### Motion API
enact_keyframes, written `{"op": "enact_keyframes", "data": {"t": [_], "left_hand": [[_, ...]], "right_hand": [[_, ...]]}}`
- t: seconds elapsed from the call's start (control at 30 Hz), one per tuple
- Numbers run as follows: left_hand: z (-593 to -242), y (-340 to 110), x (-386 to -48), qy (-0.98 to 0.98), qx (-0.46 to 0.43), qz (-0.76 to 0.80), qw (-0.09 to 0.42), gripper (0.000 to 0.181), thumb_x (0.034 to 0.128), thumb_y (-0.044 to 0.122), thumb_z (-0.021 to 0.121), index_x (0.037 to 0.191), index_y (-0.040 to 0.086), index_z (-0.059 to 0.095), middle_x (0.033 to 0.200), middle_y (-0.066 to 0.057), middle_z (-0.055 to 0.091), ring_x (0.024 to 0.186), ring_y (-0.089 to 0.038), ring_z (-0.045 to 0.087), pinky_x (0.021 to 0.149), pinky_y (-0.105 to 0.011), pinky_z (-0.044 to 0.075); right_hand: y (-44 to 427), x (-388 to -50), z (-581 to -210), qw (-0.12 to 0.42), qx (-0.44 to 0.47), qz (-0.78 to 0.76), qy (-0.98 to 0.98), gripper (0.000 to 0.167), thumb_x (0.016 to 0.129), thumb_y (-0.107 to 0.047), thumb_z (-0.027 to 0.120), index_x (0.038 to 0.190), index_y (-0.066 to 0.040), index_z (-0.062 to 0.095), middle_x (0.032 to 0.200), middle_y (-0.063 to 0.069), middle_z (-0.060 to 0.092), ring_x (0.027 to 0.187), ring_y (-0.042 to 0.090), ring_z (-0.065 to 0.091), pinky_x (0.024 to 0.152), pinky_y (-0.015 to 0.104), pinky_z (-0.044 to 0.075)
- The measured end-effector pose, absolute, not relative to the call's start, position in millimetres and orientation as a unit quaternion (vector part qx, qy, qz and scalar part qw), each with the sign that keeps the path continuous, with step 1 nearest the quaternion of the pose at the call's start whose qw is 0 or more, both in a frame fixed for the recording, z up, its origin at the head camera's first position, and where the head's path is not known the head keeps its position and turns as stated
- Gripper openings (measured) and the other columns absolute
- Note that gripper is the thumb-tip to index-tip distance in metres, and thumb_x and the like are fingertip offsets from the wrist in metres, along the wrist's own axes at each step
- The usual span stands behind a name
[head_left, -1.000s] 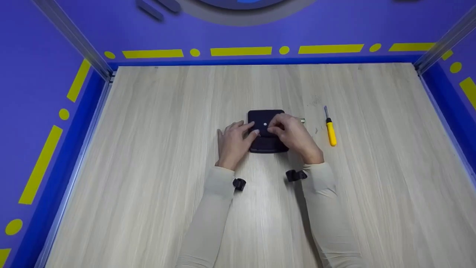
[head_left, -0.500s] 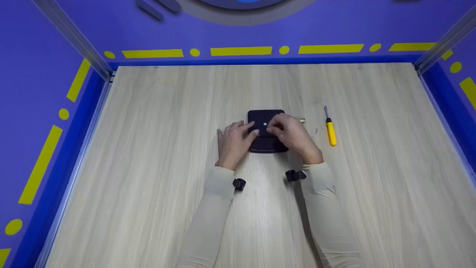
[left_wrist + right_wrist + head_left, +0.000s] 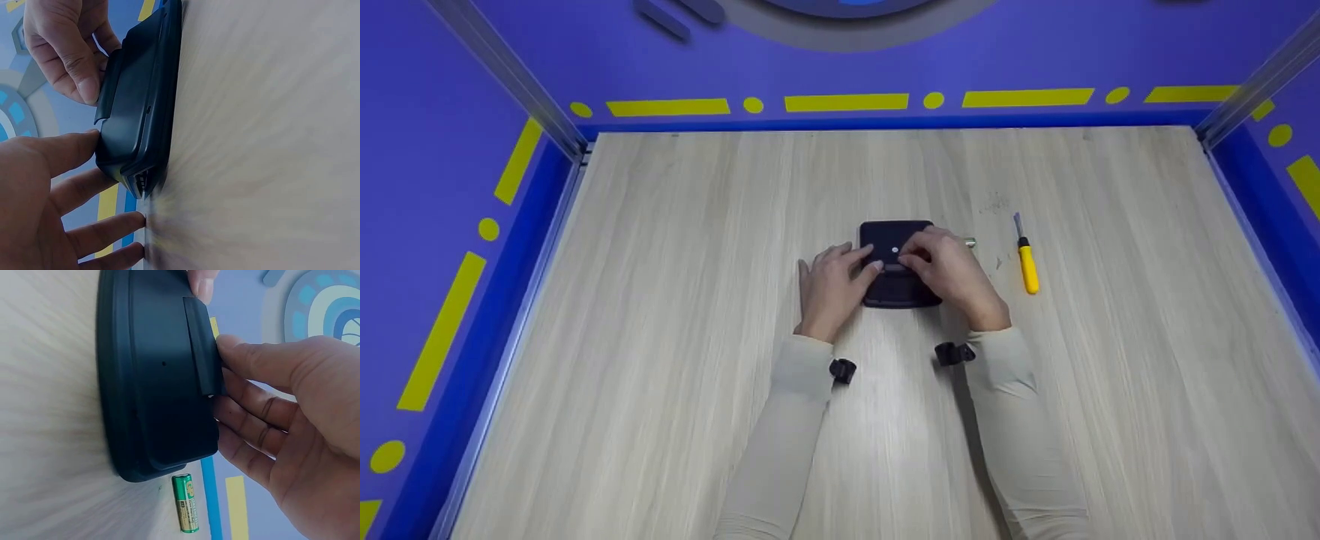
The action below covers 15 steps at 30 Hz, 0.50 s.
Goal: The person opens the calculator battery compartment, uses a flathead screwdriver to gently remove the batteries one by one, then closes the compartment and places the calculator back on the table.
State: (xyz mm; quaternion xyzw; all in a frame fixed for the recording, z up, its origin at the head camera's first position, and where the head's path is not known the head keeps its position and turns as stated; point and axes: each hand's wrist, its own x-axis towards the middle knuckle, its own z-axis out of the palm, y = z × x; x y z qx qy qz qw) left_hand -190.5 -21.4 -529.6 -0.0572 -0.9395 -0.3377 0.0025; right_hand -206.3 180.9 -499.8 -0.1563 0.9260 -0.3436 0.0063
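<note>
A flat black device (image 3: 901, 292) with rounded corners lies on the wooden table, a small white dot on its upper face. My left hand (image 3: 834, 289) is at its left side. In the left wrist view that hand's thumb and index finger touch the casing, while its other fingers reach down to the tabletop. My right hand (image 3: 952, 270) pinches a black battery cover (image 3: 202, 354) on the device between thumb and fingers. One edge of this cover stands up from the casing. A green GP battery (image 3: 185, 503) lies on the table just beyond the device's right side.
To the right lies a screwdriver (image 3: 1026, 262) with a yellow handle, its tip toward the back wall. Blue-purple walls (image 3: 840, 75) with yellow markings enclose the table (image 3: 697, 375) at the back and both sides.
The cover's near edge now shows as a grey strip between my hands, raised slightly from the casing. My right hand has shifted a touch left; my left hand stays put.
</note>
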Motion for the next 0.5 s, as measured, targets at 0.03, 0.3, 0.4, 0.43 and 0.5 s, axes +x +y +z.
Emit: {"op": "enact_keyframes", "data": {"t": [0.03, 0.3, 0.4, 0.43, 0.5], "left_hand": [[-529.5, -21.5, -190.4, -0.939, -0.057, -0.338, 0.002, 0.045, 0.1045, 0.048, 0.066, 0.143, 0.024, 0.071, 0.152, -0.011, 0.059, 0.147, -0.034, 0.047, 0.122, -0.074, 0.015], [-528.6, -21.3, -189.9, -0.939, -0.056, -0.340, 0.001, 0.045, 0.1045, 0.048, 0.066, 0.143, 0.025, 0.070, 0.152, -0.011, 0.059, 0.146, -0.033, 0.048, 0.122, -0.074, 0.014], [-528.1, -21.2, -189.8, -0.939, -0.056, -0.340, 0.002, 0.045, 0.1044, 0.048, 0.066, 0.143, 0.025, 0.070, 0.152, -0.011, 0.059, 0.146, -0.033, 0.048, 0.122, -0.074, 0.014], [-528.2, -21.2, -190.0, -0.939, -0.056, -0.339, 0.002, 0.045, 0.1044, 0.048, 0.066, 0.143, 0.025, 0.070, 0.152, -0.011, 0.060, 0.146, -0.034, 0.048, 0.122, -0.074, 0.014], [-528.0, -21.1, -190.0, -0.940, -0.056, -0.337, 0.001, 0.045, 0.1044, 0.048, 0.066, 0.142, 0.025, 0.070, 0.152, -0.011, 0.060, 0.146, -0.034, 0.048, 0.122, -0.074, 0.014]], "right_hand": [[180.7, -206.5, -500.2, 0.005, -0.156, -0.343, 0.926, 0.007, 0.101, -0.008, 0.074, 0.102, -0.002, 0.078, 0.103, 0.013, 0.070, 0.097, 0.030, 0.064, 0.087, 0.045, 0.054], [179.9, -207.3, -501.4, -0.004, -0.161, -0.326, 0.932, 0.009, 0.100, -0.006, 0.075, 0.104, 0.000, 0.080, 0.104, 0.015, 0.069, 0.099, 0.032, 0.064, 0.090, 0.047, 0.054], [180.0, -207.7, -502.4, -0.010, -0.167, -0.324, 0.931, 0.009, 0.099, -0.005, 0.076, 0.104, 0.001, 0.081, 0.102, 0.015, 0.068, 0.097, 0.032, 0.063, 0.087, 0.047, 0.054], [180.2, -207.8, -503.0, -0.013, -0.169, -0.324, 0.931, 0.009, 0.098, -0.004, 0.076, 0.104, 0.001, 0.081, 0.101, 0.015, 0.068, 0.096, 0.032, 0.062, 0.086, 0.047, 0.054], [180.5, -207.8, -503.5, -0.015, -0.169, -0.324, 0.931, 0.009, 0.098, -0.004, 0.077, 0.104, 0.001, 0.081, 0.100, 0.015, 0.067, 0.094, 0.032, 0.061, 0.084, 0.046, 0.053]]}}
